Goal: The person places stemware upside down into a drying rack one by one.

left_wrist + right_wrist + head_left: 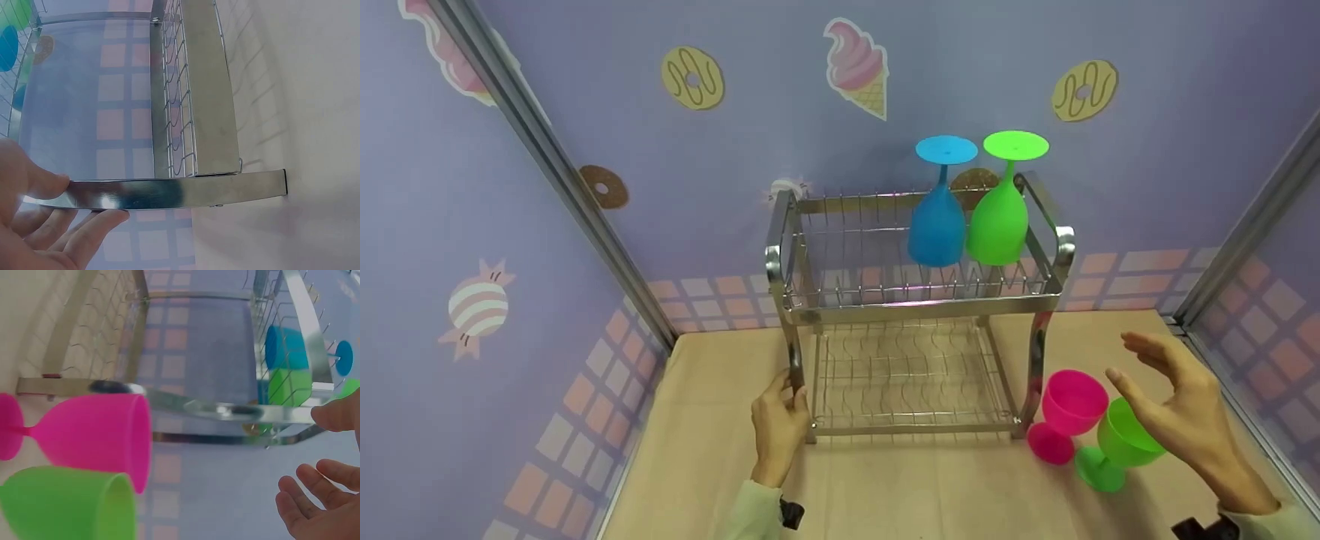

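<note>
A person's left hand (780, 424) pinches the front left leg (146, 194) of a metal rack (915, 309) between thumb and fingers, while the right hand (1181, 401) — spread loosely, holding nothing — hovers near a pink cup (1076, 405) and a green cup (1121, 439), both upright on the table (877, 487) at the rack's right. On the upper tier, a blue cup (937, 229) and second green cup (997, 225) stand side by side, upside down.

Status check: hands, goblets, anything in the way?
Left hand grips left front leg of dish rack; right hand empty, near upright green goblet. Inverted blue goblet and inverted green goblet on top tier. Possible snag: pink goblet, upright beside rack.
</note>
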`<control>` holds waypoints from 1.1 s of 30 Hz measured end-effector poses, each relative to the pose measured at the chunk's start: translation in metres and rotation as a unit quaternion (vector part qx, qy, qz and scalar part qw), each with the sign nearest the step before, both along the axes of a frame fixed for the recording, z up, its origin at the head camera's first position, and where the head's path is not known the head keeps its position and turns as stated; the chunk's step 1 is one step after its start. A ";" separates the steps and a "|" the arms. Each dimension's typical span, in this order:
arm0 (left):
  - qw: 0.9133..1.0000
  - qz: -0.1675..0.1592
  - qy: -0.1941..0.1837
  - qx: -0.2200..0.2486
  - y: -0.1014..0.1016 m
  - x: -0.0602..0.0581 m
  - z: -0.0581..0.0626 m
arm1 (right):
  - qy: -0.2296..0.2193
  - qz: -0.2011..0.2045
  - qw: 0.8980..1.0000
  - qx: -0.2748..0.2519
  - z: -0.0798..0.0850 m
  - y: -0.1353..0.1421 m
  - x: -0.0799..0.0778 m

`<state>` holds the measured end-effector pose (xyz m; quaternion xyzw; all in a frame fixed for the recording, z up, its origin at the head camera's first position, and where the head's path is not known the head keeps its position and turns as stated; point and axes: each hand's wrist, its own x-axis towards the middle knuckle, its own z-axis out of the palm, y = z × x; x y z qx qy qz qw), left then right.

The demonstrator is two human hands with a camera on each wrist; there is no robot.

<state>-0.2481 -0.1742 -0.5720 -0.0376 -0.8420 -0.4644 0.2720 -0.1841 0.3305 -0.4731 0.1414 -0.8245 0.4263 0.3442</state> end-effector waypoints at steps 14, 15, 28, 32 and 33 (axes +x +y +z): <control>1.000 0.004 -0.016 0.003 -0.002 0.002 0.000 | -0.162 -0.114 0.979 -0.041 -0.067 0.042 0.039; 1.000 0.004 -0.016 0.003 -0.002 0.003 0.000 | -0.177 -0.125 0.975 -0.044 -0.071 0.044 0.041; 1.000 0.009 -0.009 -0.002 0.000 0.001 0.000 | -0.280 -0.183 0.919 -0.211 -0.128 0.042 0.057; 1.000 0.010 -0.007 -0.003 0.000 0.001 0.001 | -0.309 -0.161 0.907 -0.238 -0.140 0.038 0.057; 1.000 0.009 -0.007 -0.003 0.000 0.001 0.001 | -0.316 -0.154 0.904 -0.242 -0.143 0.037 0.056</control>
